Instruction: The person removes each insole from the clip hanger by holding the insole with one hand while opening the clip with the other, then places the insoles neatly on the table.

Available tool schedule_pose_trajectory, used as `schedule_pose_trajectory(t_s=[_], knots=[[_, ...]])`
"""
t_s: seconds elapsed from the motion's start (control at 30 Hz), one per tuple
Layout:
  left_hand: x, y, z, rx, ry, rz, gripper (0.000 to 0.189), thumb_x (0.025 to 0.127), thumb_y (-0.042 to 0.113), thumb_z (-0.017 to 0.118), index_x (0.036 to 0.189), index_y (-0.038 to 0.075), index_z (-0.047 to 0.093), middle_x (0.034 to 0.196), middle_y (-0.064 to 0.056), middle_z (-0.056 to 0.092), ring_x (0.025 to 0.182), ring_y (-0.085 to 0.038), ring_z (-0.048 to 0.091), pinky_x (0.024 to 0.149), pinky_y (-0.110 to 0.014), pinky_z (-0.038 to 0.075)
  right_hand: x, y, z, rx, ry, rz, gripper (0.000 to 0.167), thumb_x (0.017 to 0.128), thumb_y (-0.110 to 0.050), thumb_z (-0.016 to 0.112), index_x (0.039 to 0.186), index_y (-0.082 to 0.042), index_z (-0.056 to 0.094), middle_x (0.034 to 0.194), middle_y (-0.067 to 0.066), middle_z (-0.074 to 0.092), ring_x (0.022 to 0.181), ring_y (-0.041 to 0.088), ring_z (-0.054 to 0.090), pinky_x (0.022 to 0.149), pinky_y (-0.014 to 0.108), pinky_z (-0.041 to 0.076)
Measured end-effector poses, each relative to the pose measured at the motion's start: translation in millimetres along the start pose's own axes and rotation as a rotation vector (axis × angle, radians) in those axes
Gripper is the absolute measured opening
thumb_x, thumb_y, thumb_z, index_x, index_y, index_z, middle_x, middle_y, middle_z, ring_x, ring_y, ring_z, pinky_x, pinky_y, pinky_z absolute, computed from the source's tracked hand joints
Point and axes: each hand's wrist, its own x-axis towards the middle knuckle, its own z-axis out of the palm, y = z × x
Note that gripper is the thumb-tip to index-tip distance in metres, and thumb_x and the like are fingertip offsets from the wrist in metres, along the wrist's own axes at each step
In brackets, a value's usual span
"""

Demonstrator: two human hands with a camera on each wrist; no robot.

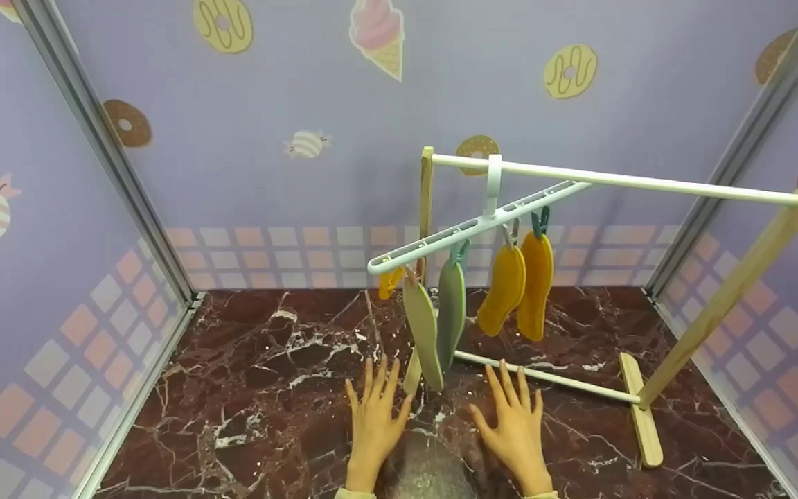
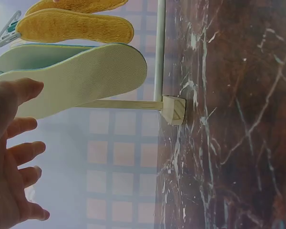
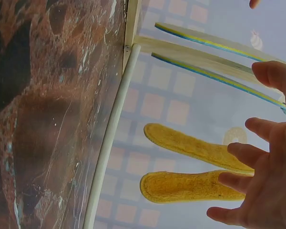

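Observation:
Two pale grey-green insoles, a front one (image 1: pixel 421 333) and one behind it (image 1: pixel 450 312), hang by clothespins from a white hanger (image 1: pixel 485 223). Farther right on it, two fuzzy yellow insoles (image 1: pixel 503 291) hang from dark and grey pins (image 1: pixel 542 220). My left hand (image 1: pixel 375 430) is held out, fingers spread, just left of the front pale insole, holding nothing. My right hand (image 1: pixel 513 430) is likewise spread and holds nothing, below the yellow insoles. In the left wrist view, the thumb overlaps the pale insole (image 2: pixel 100 71).
The hanger hooks over the top rod (image 1: pixel 621 181) of a wooden rack, whose right post (image 1: pixel 731 298) stands on a foot (image 1: pixel 641 409). A lower bar (image 1: pixel 551 378) runs near the dark marble tabletop (image 1: pixel 267 416). An orange clothespin (image 1: pixel 389 283) hangs at the hanger's left end.

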Motion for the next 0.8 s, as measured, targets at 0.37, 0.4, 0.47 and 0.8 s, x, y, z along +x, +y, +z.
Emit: schedule_pose_trajectory(t_s=[0.37, 0.4, 0.47, 0.8], knots=[[11.4, 4.2, -11.0, -0.172, -0.116, -0.048, 0.051, 0.086, 0.027, 0.056, 0.133, 0.012, 0.041, 0.138, -0.009, 0.041, 0.129, -0.034, 0.032, 0.101, -0.063, 0.020, 3.6, -2.1, 0.3, 0.046, 0.086, -0.047, 0.069, 0.075, -0.035, 0.067, 0.136, -0.020, 0.037, 0.135, 0.005, 0.046, 0.127, 0.032, 0.035, 0.098, 0.060, 0.020], [12.4, 4.2, -12.1, -0.185, -0.120, -0.048, 0.051, 0.087, 0.027, 0.055, 0.133, 0.011, 0.041, 0.138, -0.009, 0.041, 0.129, -0.035, 0.033, 0.101, -0.062, 0.021, 3.7, -2.5, 0.9, 0.053, 0.089, -0.048, 0.069, 0.076, -0.035, 0.067, 0.136, -0.020, 0.037, 0.135, 0.005, 0.047, 0.126, 0.032, 0.036, 0.098, 0.060, 0.020], [14.7, 4.0, -14.0, -0.213, -0.127, -0.048, 0.049, 0.088, 0.027, 0.054, 0.132, 0.010, 0.042, 0.137, -0.010, 0.043, 0.128, -0.035, 0.035, 0.100, -0.062, 0.024, 3.8, -3.2, 2.3, 0.071, 0.096, -0.052, 0.068, 0.076, -0.034, 0.067, 0.136, -0.019, 0.037, 0.134, 0.006, 0.048, 0.125, 0.031, 0.038, 0.098, 0.059, 0.021], [24.2, -2.6, -16.5, -0.238, -0.026, 0.017, 0.036, 0.085, 0.016, 0.058, 0.119, 0.003, 0.055, 0.111, -0.016, 0.063, 0.098, -0.030, 0.061, 0.086, -0.044, 0.046, 3.8, -4.7, 6.4, 0.124, 0.168, -0.098, 0.057, 0.077, -0.017, 0.067, 0.130, -0.011, 0.046, 0.122, 0.008, 0.058, 0.114, 0.031, 0.051, 0.092, 0.057, 0.029]])
